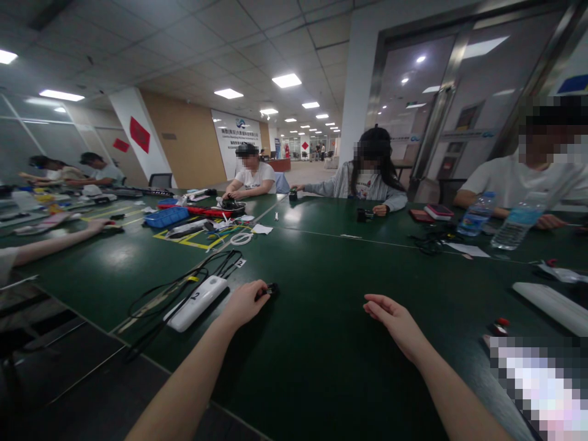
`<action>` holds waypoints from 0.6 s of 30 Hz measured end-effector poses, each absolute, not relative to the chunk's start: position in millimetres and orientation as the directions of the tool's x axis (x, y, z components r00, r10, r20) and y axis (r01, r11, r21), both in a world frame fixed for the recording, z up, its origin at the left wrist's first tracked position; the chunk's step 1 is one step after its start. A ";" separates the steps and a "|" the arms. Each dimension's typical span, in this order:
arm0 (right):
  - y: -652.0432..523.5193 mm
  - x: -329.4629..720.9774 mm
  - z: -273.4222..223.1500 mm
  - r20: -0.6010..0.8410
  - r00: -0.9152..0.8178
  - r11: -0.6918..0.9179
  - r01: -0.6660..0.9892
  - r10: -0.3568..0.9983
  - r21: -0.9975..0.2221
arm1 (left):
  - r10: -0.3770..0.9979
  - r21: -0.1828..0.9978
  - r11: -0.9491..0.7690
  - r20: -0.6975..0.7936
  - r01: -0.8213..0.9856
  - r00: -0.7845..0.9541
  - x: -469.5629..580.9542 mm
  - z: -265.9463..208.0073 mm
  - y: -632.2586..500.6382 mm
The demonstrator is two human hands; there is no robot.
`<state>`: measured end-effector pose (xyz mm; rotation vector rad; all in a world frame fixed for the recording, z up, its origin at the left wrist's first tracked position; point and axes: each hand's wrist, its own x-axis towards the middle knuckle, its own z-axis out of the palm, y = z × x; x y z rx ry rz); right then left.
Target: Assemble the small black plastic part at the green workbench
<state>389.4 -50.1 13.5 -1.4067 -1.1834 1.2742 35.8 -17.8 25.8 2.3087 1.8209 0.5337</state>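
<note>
My left hand (248,300) is closed on a small black object (272,289) at the table surface. The object is partly covered by the fingers, and its kind is not clear. To the left of that hand lies a white power bank-like block (196,304) marked "2", with black cables (184,283) running over and behind it. My right hand (390,313) hovers above the dark green table (316,343). Its fingers are loosely stretched toward the left, and nothing shows between them. A gap of bare table separates the two hands.
Beyond my left hand are a blue basket (166,216), a red tray (202,211) and a white cable coil (241,238). Water bottles (517,223), a white bar (551,306) and a blurred-out screen (542,383) lie right. Several people sit around the table.
</note>
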 end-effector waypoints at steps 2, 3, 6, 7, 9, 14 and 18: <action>-49.6 390.5 12.2 -0.161 0.018 -0.162 0.095 0.987 -0.982 | 0.963 0.339 -0.253 0.180 0.906 0.202 34.6 24.3 -17.4; -49.3 391.2 11.2 -0.160 0.015 -0.161 0.099 0.987 -0.982 | 0.963 0.345 -0.254 0.180 0.904 0.202 33.8 23.4 -17.1; -48.5 393.3 7.5 -0.154 -0.001 -0.153 0.112 0.988 -0.982 | 0.963 0.366 -0.253 0.182 0.896 0.198 31.5 20.9 -15.7; -48.2 393.9 6.5 -0.152 -0.008 -0.150 0.114 0.988 -0.982 | 0.964 0.372 -0.252 0.182 0.893 0.196 30.9 20.3 -15.1; -47.9 394.5 5.6 -0.150 -0.016 -0.147 0.114 0.989 -0.983 | 0.967 0.374 -0.236 0.178 0.897 0.180 30.2 19.6 -14.0; -48.2 392.7 7.9 -0.165 -0.005 -0.164 0.113 0.986 -0.980 | 0.973 0.299 -0.207 0.167 0.931 0.162 31.0 21.1 -14.0; -47.4 392.7 5.0 -0.148 -0.006 -0.147 0.102 0.989 -0.984 | 0.962 0.273 -0.250 0.174 0.929 0.208 32.8 23.9 -16.1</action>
